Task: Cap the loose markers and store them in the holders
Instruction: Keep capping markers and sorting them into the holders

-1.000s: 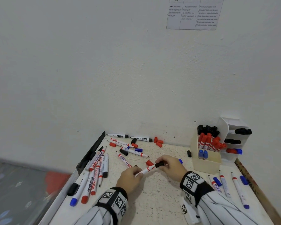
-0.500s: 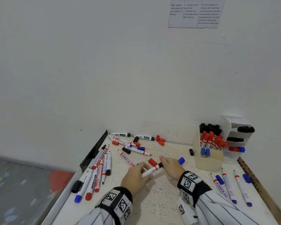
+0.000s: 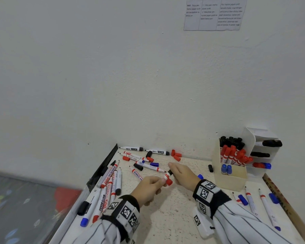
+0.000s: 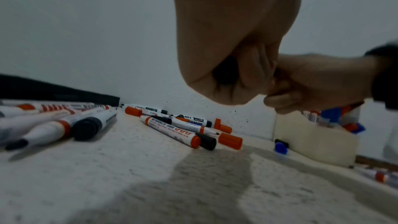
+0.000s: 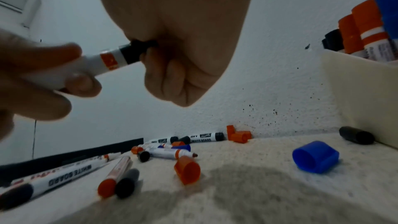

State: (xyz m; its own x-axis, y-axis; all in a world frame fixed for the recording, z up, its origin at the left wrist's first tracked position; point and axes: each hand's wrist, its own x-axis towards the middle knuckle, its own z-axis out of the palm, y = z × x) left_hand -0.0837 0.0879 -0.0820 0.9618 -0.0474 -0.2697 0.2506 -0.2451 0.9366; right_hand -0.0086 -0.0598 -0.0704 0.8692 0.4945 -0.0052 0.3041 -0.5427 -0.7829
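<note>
My left hand (image 3: pixel 151 186) grips the white barrel of a marker (image 3: pixel 165 177) with a red band, held above the table's middle. My right hand (image 3: pixel 180 174) pinches a black cap (image 3: pixel 169 172) seated on that marker's tip. The right wrist view shows the black cap (image 5: pixel 137 54) against the red band, with my fingers (image 5: pixel 163 72) curled round it. A loose red cap (image 3: pixel 169 182) lies just under the marker. The cream holder (image 3: pixel 231 178) at the right stands full of black, red and blue capped markers. A white tiered holder (image 3: pixel 264 148) stands behind it.
Several loose markers and caps lie at the back left (image 3: pixel 141 159) and along the left edge (image 3: pixel 106 187). A blue cap (image 5: pixel 315 157) and a black cap (image 5: pixel 356 134) lie near the holder. More markers (image 3: pixel 261 205) lie at the front right. A wooden ruler (image 3: pixel 287 206) lines the right edge.
Both hands shifted slightly towards the back with the marker, and it now points more steeply away. The black cap stays under my right fingers.
</note>
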